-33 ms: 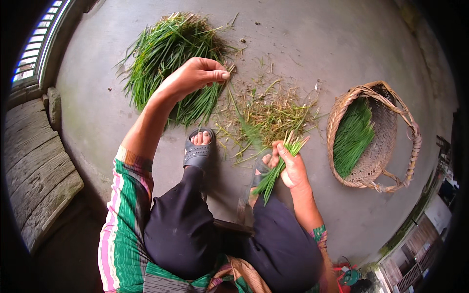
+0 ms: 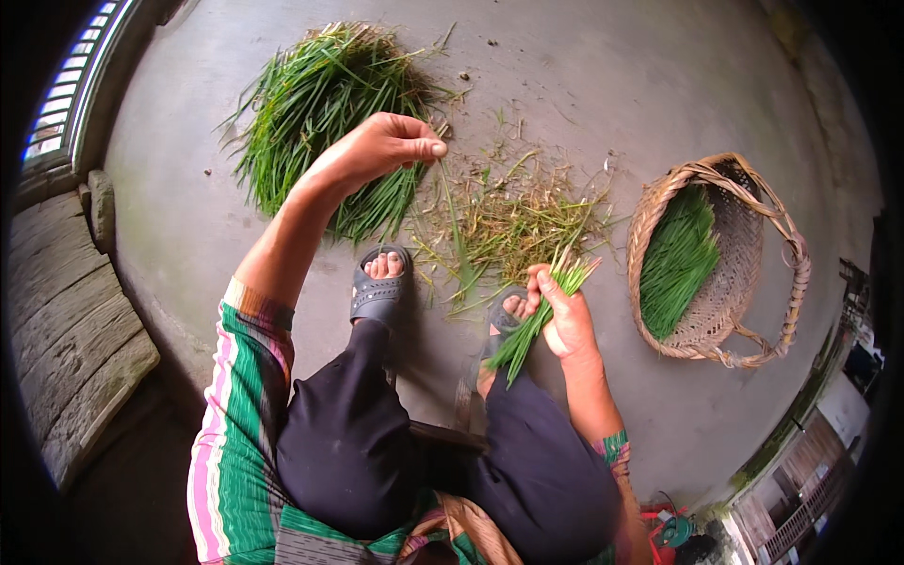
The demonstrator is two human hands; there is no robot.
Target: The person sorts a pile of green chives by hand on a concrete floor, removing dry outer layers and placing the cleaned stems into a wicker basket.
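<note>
My left hand [image 2: 386, 153] pinches one thin chive blade [image 2: 454, 217] between thumb and fingertips, and the blade hangs down from them. Closed around a small bunch of chives [image 2: 529, 339] is my right hand [image 2: 568, 322], in front of my right knee. The pale stem ends of that bunch point up and away from me, and its green tips point down toward my leg. Behind my left hand lies a large heap of chives [image 2: 325, 104] on the floor, partly hidden by that hand and wrist.
Yellowish trimmings and loose stalks [image 2: 527, 221] are scattered on the concrete floor [image 2: 603, 66] between my hands. A woven basket [image 2: 749, 245] with a handle holds cleaned-looking chives [image 2: 676, 264] on the right. Worn wooden planks [image 2: 71, 320] stand at far left. My sandalled feet [image 2: 381, 282] are below the heap.
The hanging blade has swung slightly and looks less blurred. Both hands keep their grip and nearly the same place.
</note>
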